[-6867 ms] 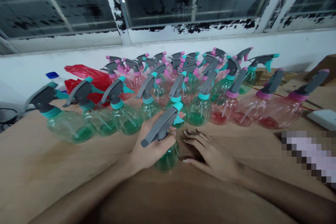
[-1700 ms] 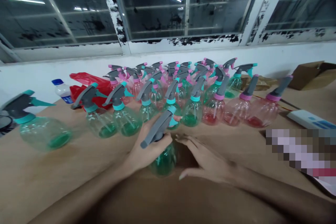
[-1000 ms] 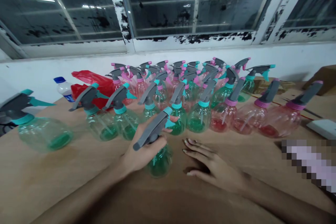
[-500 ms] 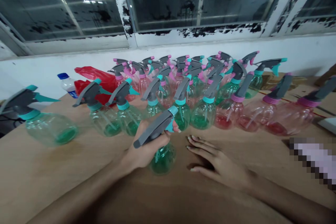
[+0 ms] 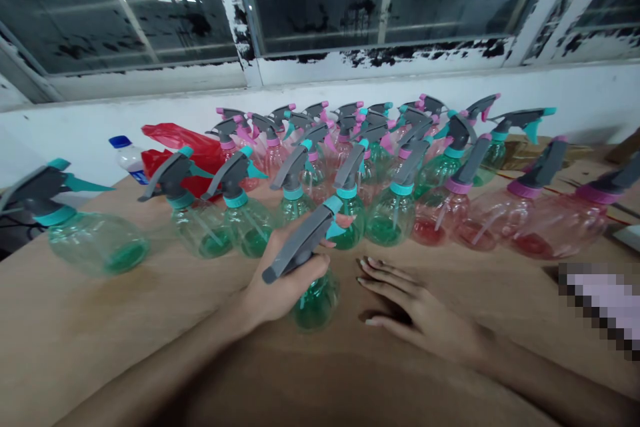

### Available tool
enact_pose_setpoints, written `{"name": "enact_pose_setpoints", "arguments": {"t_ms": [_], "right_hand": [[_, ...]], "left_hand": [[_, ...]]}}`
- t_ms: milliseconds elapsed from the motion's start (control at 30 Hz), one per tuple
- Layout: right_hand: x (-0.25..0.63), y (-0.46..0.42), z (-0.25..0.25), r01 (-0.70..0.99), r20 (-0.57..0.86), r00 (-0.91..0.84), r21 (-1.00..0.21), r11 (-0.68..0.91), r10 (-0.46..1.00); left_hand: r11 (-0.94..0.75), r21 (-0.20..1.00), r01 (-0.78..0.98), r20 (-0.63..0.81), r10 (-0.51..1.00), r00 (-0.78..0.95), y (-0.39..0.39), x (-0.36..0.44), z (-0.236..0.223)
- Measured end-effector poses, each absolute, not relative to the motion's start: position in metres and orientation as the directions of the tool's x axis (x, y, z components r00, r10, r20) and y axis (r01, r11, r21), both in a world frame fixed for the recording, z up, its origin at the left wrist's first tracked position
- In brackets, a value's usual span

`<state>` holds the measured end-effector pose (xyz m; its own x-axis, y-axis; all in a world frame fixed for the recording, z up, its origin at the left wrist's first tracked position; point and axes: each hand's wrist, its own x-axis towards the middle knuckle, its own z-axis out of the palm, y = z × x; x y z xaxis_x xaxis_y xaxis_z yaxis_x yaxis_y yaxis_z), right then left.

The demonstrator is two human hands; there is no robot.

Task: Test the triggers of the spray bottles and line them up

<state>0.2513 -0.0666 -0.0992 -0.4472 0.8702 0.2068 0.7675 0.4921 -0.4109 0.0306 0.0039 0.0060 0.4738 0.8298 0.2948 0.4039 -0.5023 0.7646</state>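
My left hand [image 5: 287,280] is wrapped round the neck of a green spray bottle [image 5: 316,307] with a grey and teal spray head, whose nozzle points away from me. The bottle is near the front of the table, and its trigger is partly covered by my fingers. To its right, my right hand [image 5: 420,307] lies palm down on the wooden table [image 5: 200,373], fingers stretched out and holding nothing. Just beyond both hands stands a row of spray bottles, among them a green one [image 5: 390,223] and a pink one [image 5: 435,217].
More pink and green spray bottles crowd toward the wall. A red plastic bag [image 5: 180,140] and a blue-capped bottle [image 5: 129,159] sit at back left. One green spray bottle [image 5: 100,240] stands apart at far left. A blurred-out patch [image 5: 607,303] lies at right.
My left hand and the held spray bottle have shifted slightly right and the spray head has tilted a little. My right hand stays flat on the table.
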Motion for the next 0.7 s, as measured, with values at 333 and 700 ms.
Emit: {"name": "enact_pose_setpoints", "arguments": {"t_ms": [333,700], "right_hand": [[0.2527,-0.066,-0.1053,0.778,0.214,-0.454,-0.378,0.502,0.865],[0.2532,-0.0661,-0.1049,0.765,0.244,-0.445,-0.397,0.508,0.861]], "left_hand": [[-0.464,0.794,0.392,0.264,0.845,0.466,0.0,0.0329,0.0095],[-0.486,0.801,0.349,0.279,0.819,0.501,0.0019,0.0302,0.0039]]}}
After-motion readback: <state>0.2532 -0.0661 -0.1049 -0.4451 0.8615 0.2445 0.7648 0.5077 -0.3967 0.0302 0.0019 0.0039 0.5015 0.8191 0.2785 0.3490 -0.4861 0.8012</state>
